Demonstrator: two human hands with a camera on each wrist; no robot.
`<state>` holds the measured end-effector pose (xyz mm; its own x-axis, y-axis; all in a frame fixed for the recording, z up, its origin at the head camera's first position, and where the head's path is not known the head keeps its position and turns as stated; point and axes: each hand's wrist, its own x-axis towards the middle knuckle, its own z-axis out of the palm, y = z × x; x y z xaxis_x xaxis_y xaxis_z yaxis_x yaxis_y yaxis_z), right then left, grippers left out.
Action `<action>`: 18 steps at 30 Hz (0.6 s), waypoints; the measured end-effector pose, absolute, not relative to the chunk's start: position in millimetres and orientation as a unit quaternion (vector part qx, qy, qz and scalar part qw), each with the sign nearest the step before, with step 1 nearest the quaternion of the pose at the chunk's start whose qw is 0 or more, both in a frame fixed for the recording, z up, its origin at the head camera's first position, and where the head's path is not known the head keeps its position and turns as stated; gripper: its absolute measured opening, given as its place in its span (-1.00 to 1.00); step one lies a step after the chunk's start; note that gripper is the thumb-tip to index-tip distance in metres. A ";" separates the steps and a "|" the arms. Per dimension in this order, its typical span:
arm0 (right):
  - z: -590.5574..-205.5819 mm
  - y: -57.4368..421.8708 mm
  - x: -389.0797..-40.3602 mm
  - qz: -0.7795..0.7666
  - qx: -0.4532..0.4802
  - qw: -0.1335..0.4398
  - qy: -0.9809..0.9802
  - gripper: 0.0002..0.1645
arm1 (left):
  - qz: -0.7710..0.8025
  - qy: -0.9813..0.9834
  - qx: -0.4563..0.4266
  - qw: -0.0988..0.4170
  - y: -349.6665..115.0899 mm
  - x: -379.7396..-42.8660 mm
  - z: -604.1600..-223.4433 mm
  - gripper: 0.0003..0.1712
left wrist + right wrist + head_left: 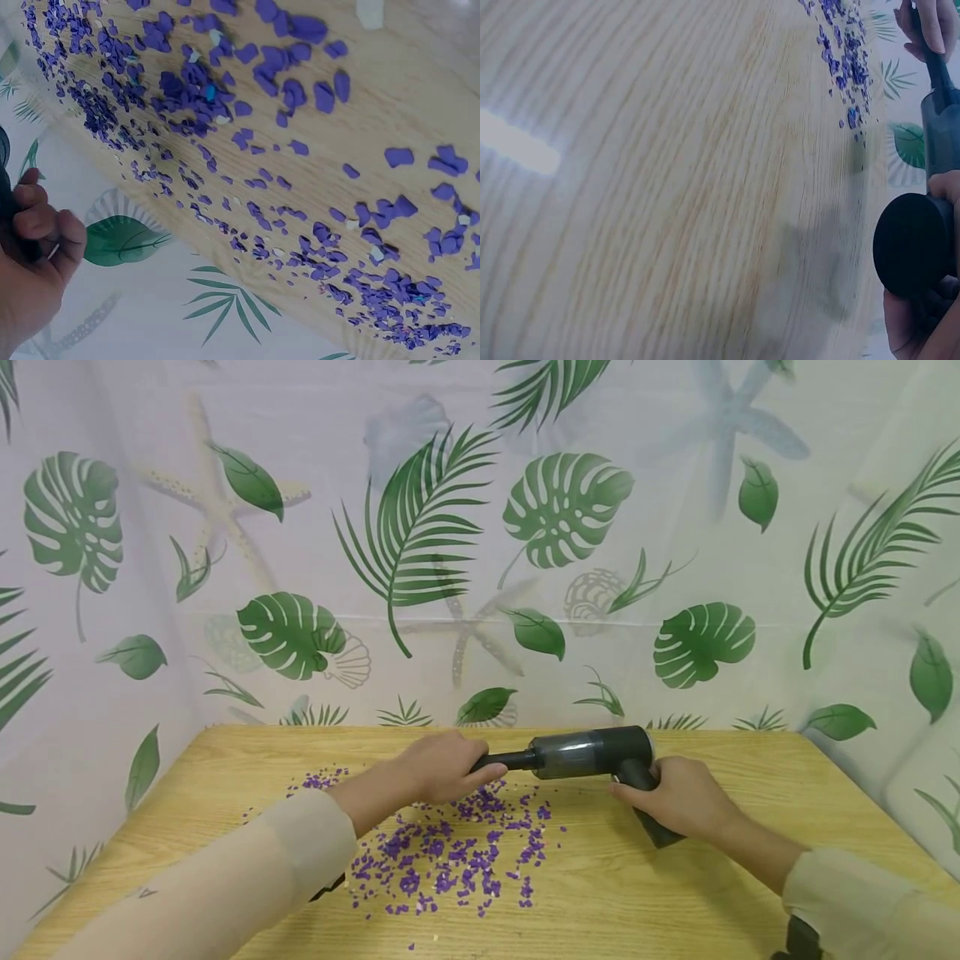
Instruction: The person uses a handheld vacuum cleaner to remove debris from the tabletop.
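Observation:
A black handheld vacuum cleaner [592, 752] with a clear dust cup is held above the far part of the table. My right hand [686, 797] grips its handle, thumb across the near side. With my left hand [442, 766] I hold the narrow black nozzle at the vacuum's front end; the fingers cover its tip. Purple paper-like bits [442, 852] lie scattered on the wood below and in front of the left hand, a few pale and blue ones among them in the left wrist view. In the right wrist view the vacuum's round black end [913, 245] faces the camera.
The yellow wood-grain table [600, 893] reaches back to a white curtain [465, 410] printed with green leaves, starfish and shells, which also hangs at both sides. A smaller patch of purple bits lies further left, partly behind the left arm.

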<state>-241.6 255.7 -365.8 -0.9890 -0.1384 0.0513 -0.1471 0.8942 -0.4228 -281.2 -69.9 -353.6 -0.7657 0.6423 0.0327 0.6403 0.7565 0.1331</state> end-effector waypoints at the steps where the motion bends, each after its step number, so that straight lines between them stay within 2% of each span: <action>1: -365.5 253.6 -242.4 0.215 0.073 0.014 -0.974 -0.36 | 0.069 0.936 0.346 0.000 -70.1 -280.9 -354.6 -0.51; 9: -362.8 243.6 -246.2 0.147 0.076 0.060 -0.984 -0.28 | 0.026 0.935 0.335 -0.117 -67.8 -270.3 -356.8 -0.48; 14: -363.1 240.9 -245.9 0.112 0.082 0.080 -0.987 -0.30 | 0.012 0.936 0.325 -0.131 -66.4 -268.2 -357.8 -0.47; 18: -365.3 238.8 -246.7 0.160 0.070 0.082 -0.981 -0.32 | 0.021 0.936 0.326 -0.132 -69.4 -266.1 -359.4 -0.49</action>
